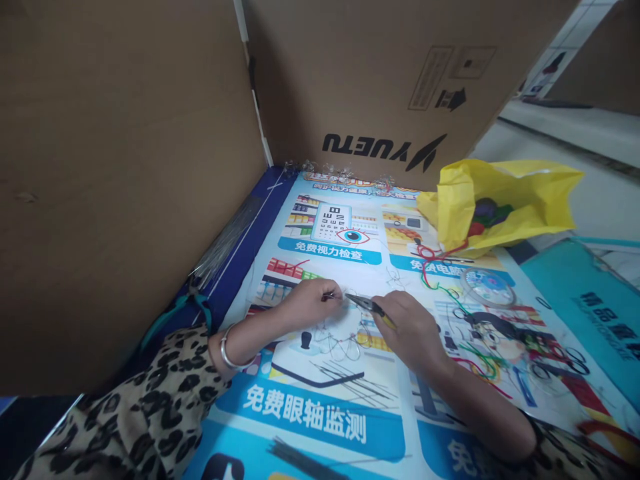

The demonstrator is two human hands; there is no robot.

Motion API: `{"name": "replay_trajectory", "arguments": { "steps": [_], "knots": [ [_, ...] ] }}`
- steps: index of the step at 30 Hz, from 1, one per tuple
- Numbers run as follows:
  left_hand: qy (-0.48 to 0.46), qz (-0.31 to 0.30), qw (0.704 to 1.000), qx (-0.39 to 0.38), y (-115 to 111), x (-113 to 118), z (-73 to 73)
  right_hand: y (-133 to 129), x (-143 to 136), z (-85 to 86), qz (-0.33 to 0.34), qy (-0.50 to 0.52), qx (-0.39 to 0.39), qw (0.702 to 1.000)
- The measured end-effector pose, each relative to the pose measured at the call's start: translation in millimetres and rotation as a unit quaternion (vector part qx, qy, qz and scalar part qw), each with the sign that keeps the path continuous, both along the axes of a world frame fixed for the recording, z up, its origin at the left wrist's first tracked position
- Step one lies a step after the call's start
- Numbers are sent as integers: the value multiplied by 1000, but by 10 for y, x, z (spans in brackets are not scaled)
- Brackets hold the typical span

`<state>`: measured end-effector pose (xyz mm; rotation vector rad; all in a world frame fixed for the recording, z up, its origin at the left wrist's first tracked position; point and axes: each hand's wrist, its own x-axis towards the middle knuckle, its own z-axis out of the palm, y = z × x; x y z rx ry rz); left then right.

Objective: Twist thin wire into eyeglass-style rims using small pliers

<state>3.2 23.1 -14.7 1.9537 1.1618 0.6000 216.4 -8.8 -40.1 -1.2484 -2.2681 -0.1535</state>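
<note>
Near the middle of the printed sheet (370,270), my left hand (313,303) is closed in a pinch on a small dark wire piece (330,296). Just to its right, my right hand (410,327) is wrapped round pliers (367,304) with yellow handles. The pliers' tips point left at my left fingertips, a small gap away; whether they hold thin wire is too small to tell. Thin bent wires (345,347) lie below both hands, with straight wires (350,383) a little nearer to me.
Cardboard walls (320,87) stand behind and at the left. A yellow bag (540,200) with yarn balls is at the right, near red and green cords (437,287), a clear round dish (487,288) and scissors (565,363). Teal-handled pliers (173,317) and a wire bundle (227,243) lie left.
</note>
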Motion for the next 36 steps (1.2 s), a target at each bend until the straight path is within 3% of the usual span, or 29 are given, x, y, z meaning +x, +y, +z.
{"name": "replay_trajectory", "arguments": {
  "steps": [13,36],
  "knots": [
    [34,-8,999,0,-2,9,43,0,-7,2,2,-21,17,1000],
    [61,-31,998,-5,34,-3,30,-29,-15,61,-29,-173,56,983]
  ]
}}
